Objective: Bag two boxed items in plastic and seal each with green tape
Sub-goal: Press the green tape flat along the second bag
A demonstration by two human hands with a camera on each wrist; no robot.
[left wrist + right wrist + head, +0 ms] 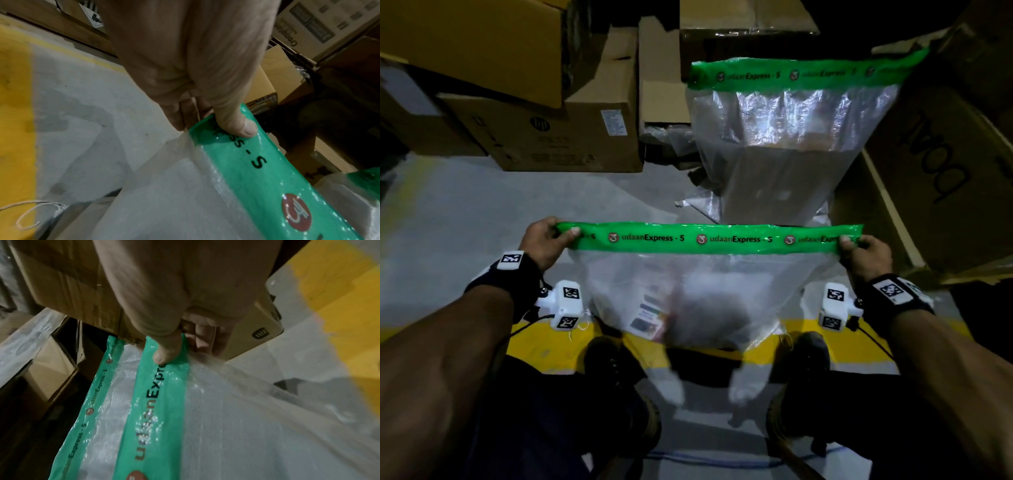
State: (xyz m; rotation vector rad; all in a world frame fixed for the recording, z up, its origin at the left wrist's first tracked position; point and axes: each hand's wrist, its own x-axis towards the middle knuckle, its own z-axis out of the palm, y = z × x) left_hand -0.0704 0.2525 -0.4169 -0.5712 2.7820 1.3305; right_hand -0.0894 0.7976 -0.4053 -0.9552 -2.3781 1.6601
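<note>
A: Near plastic bag (688, 294) is held up at centre, boxed item (650, 315) seen inside, green tape (709, 238) stuck along its top edge.
B: Hands?
A: Tape's 9 o'clock end is pinched by left hand (544, 243), thumb (236, 123) on top; 3 o'clock end is pinched by right hand (863, 253).
B: Second one?
A: Taped bag (784, 144) is stood at 1 o'clock, on grey floor (482, 212). Cardboard boxes (571, 137) are stacked at 11.
</note>
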